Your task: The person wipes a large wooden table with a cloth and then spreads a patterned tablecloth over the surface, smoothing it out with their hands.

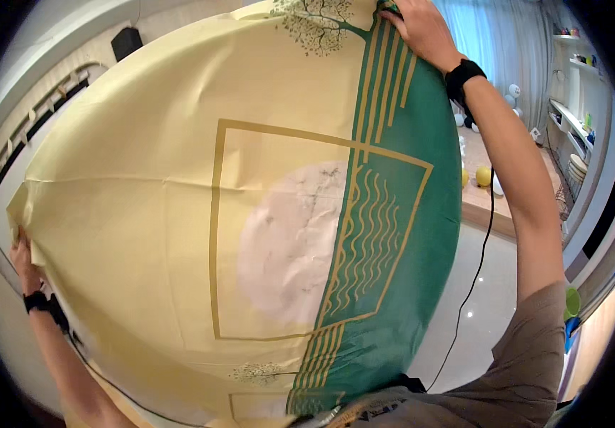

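A large sheet of cream and green printed cloth (pixel 141 241) is spread out between my hands and fills most of the view. Its print shows a gold frame, a pale disc, wavy gold lines and leafy trees. At the far left, my left hand (pixel 24 262) grips one edge, where the cloth bunches to a point. My right hand (pixel 425 29) is raised at the top right, pinching a gathered corner. Faint fold creases cross the cream part. The lower end of the sheet runs down in front of my body. Each wrist wears a black band.
A black cable (pixel 478 267) hangs beside my right arm, above a glossy pale floor (pixel 452 331). Beyond lies a raised wooden platform (pixel 492 211) with yellow balloons (pixel 483 175) and white ones. Wall shelves (pixel 572 120) and a grey curtain (pixel 521 48) stand at the right. A black speaker (pixel 126 44) is upper left.
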